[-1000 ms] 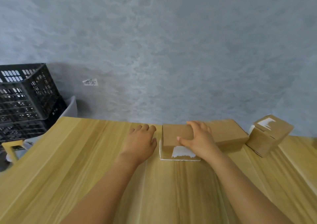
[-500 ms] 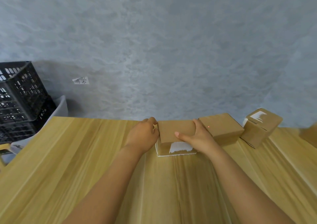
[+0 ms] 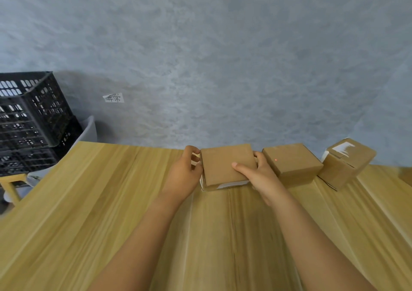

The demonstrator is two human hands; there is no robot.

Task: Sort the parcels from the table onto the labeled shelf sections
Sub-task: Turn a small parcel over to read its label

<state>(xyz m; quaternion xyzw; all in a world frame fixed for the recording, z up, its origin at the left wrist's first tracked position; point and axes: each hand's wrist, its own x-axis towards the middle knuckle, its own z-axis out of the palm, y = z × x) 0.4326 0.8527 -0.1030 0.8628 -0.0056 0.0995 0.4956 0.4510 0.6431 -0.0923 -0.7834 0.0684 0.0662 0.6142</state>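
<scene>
Since a second ago our left hand (image 3: 186,172) has closed in beside the right hand (image 3: 258,176), and we now grip the parcel (image 3: 226,164) on both sides, tipped up at the tabletop's (image 3: 111,201) far edge, likely ready for lifting.

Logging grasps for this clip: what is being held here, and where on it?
The flat cardboard parcel, gripped by its two short sides: left hand on its left edge, right hand on its right.

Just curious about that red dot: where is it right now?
In the head view, the red dot sits on top of the middle box, right of the box gripped by both hands.
</scene>
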